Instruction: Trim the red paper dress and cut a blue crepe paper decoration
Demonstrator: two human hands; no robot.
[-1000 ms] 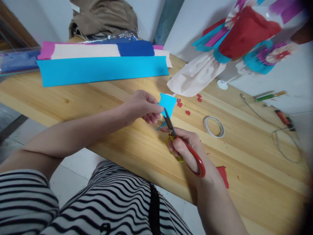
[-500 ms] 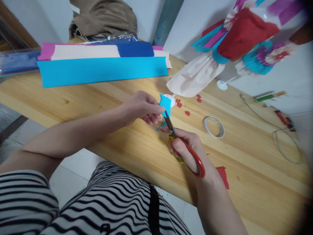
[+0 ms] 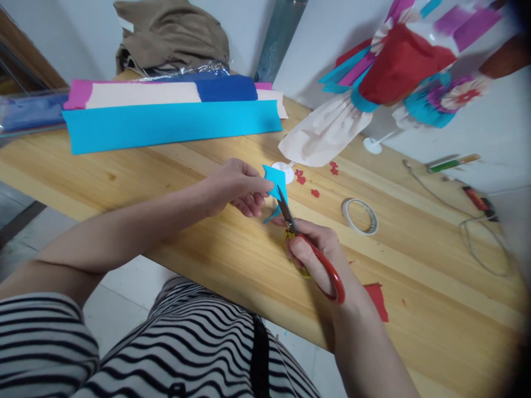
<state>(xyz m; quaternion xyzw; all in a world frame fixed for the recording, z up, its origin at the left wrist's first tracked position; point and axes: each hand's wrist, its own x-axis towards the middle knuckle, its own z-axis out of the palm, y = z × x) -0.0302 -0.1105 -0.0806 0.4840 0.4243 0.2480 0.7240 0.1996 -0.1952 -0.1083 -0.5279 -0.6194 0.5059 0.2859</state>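
Note:
My left hand (image 3: 243, 188) pinches a small piece of blue paper (image 3: 276, 176) between thumb and fingers above the wooden table. Red-and-yellow-handled scissors (image 3: 317, 257) are gripped in my right hand (image 3: 317, 240), thumb through the red loop. Their blades lie at the paper's lower right part, and a narrow blue strip hangs down below the cut. Behind the paper is a white round base (image 3: 286, 172), partly covered by it. Small red paper pieces (image 3: 301, 178) lie just beyond.
Folded sheets of blue crepe paper (image 3: 174, 127) lie at the back left. Paper-dressed figures (image 3: 409, 66) stand at the back right. A roll of tape (image 3: 360, 216), a red scrap (image 3: 376, 302), a green pen (image 3: 452, 163) and a cable (image 3: 468, 235) lie on the table (image 3: 232, 265).
The scissor blades have moved slightly against the blue paper, and the hanging strip is a little more separated. The whole view has shifted slightly; both hands keep their hold.

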